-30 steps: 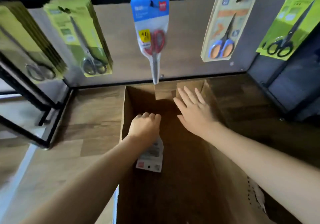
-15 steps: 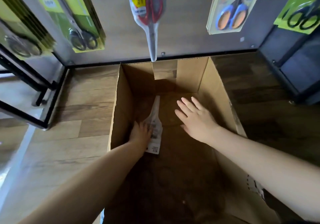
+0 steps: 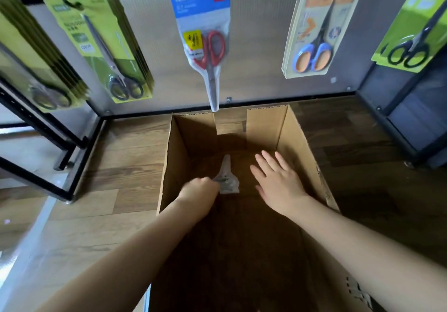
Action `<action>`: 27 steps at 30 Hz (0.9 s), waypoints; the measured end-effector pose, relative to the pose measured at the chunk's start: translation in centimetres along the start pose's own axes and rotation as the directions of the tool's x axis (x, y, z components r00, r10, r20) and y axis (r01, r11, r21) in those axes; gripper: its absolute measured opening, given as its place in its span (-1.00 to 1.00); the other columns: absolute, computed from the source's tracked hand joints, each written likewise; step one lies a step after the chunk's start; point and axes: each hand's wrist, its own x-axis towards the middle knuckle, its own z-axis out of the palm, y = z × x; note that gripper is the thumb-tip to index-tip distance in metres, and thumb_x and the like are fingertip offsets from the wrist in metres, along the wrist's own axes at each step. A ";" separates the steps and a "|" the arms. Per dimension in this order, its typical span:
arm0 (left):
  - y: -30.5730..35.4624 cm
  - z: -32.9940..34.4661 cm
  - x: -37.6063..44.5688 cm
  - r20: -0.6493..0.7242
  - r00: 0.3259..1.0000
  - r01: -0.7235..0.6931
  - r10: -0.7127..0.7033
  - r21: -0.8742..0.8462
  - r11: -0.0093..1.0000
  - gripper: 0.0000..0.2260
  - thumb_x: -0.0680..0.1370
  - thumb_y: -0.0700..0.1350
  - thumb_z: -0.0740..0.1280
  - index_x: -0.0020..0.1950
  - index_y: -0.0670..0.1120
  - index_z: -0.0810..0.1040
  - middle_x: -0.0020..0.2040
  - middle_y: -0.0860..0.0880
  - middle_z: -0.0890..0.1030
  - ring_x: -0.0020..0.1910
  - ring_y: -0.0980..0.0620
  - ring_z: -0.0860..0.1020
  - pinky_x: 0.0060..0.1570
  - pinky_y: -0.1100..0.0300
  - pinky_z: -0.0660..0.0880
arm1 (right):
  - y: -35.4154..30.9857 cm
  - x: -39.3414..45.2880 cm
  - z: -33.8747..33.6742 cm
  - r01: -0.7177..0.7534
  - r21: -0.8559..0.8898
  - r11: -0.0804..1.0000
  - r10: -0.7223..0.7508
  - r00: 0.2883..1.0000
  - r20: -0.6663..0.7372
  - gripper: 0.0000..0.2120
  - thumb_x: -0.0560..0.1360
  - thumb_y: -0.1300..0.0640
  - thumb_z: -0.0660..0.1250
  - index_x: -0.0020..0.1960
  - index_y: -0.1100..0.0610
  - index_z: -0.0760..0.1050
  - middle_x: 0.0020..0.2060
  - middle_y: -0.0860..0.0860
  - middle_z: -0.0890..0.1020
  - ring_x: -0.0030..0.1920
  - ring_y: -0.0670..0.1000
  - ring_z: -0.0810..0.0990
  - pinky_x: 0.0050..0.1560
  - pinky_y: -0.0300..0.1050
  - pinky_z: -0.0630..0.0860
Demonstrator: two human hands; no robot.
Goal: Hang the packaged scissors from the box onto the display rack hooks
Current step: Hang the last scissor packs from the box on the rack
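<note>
Wood-grain flooring [image 3: 116,161] runs under the open brown cardboard box [image 3: 302,147] you lean over, which sits against the foot of the black-framed display rack [image 3: 79,142]. Your left hand [image 3: 199,192] is curled around the wide end of a clear-and-white packaged pair of scissors [image 3: 227,174] lying on the box floor near the far wall. Your right hand [image 3: 278,181] hovers beside it, fingers spread, empty. Above, a blue-carded red-handled pair [image 3: 205,38] hangs from a hook.
</note>
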 end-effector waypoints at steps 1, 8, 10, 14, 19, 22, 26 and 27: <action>-0.5 -1.3 -0.3 -0.083 0.996 0.011 -0.013 -0.023 1.000 -0.73 0.60 -0.23 0.14 0.26 -0.06 0.46 0.15 -0.11 0.54 0.13 -0.14 0.53 0.00 0.07 0.48 | 0.1 0.2 -0.3 -0.027 -0.003 1.000 0.027 0.999 -0.023 -0.49 0.63 -0.02 0.06 0.53 0.08 0.06 0.54 0.12 0.00 0.53 0.12 -0.13 0.38 0.03 -0.33; -3.7 -11.2 -1.7 -0.557 0.802 0.054 -0.217 -0.294 0.954 -0.83 0.54 0.01 0.28 0.07 0.07 0.62 0.00 -0.07 0.63 0.01 -0.14 0.56 -0.16 0.15 0.38 | 1.9 2.4 -4.9 -0.208 0.195 0.959 0.266 0.899 -0.347 -0.47 0.36 0.12 0.46 0.30 0.17 0.48 0.39 0.19 0.39 0.41 0.19 0.33 0.37 0.21 0.22; -4.1 -13.4 -2.1 -0.669 0.704 -0.105 -0.238 -0.430 0.897 -0.87 0.50 -0.02 0.36 -0.03 -0.03 0.64 -0.13 -0.12 0.63 -0.09 -0.16 0.56 -0.21 0.13 0.39 | 1.9 2.7 -5.9 -0.221 0.249 0.943 0.307 0.865 -0.396 -0.45 0.37 0.14 0.43 0.34 0.18 0.43 0.42 0.19 0.34 0.43 0.19 0.29 0.38 0.23 0.26; -4.6 -17.2 -2.1 -0.699 0.663 -0.385 -0.268 -0.625 0.679 -0.87 0.46 -0.12 0.45 -0.11 -0.08 0.51 -0.26 -0.03 0.55 -0.29 0.09 0.51 -0.27 0.19 0.45 | 1.6 2.9 -5.7 -0.217 0.183 0.959 0.275 0.870 -0.409 -0.39 0.39 0.10 0.42 0.41 0.17 0.37 0.43 0.21 0.31 0.45 0.21 0.26 0.36 0.25 0.29; -5.1 -21.0 -1.3 -0.693 0.623 -0.567 -0.362 -0.719 0.401 -0.90 0.49 -0.16 0.41 -0.08 -0.13 0.51 -0.25 0.02 0.54 -0.30 0.19 0.50 -0.23 0.28 0.51 | 2.0 4.4 -6.4 -0.216 0.195 0.957 0.283 0.846 -0.452 -0.39 0.36 0.12 0.46 0.37 0.18 0.41 0.40 0.22 0.36 0.43 0.22 0.30 0.37 0.25 0.27; -5.2 -22.2 -0.4 -0.688 0.636 -0.567 -0.349 -0.723 0.394 -0.89 0.47 -0.06 0.34 -0.05 -0.07 0.51 -0.09 -0.11 0.56 -0.07 -0.03 0.53 0.10 -0.08 0.51 | 2.1 5.1 -6.5 -0.215 0.196 0.957 0.285 0.828 -0.483 -0.39 0.36 0.12 0.46 0.37 0.18 0.41 0.39 0.23 0.37 0.41 0.23 0.32 0.36 0.27 0.28; -5.9 -23.2 0.3 -0.674 0.632 -0.543 -0.383 -0.738 0.401 -0.93 0.51 -0.11 0.25 -0.03 -0.04 0.47 -0.02 -0.14 0.54 0.00 -0.11 0.53 0.14 -0.16 0.49 | 2.0 5.5 -5.9 -0.193 0.161 0.968 0.249 0.825 -0.508 -0.39 0.33 0.13 0.49 0.35 0.18 0.44 0.37 0.21 0.40 0.39 0.24 0.35 0.32 0.28 0.32; -6.1 -23.4 0.4 -0.672 0.616 -0.541 -0.411 -0.740 0.400 -0.97 0.53 -0.14 0.24 -0.06 -0.03 0.46 -0.03 -0.14 0.53 -0.02 -0.11 0.52 0.11 -0.11 0.52 | 1.9 5.6 -5.8 -0.195 0.155 0.969 0.247 0.824 -0.510 -0.39 0.32 0.13 0.50 0.34 0.18 0.45 0.37 0.21 0.41 0.38 0.24 0.36 0.33 0.28 0.31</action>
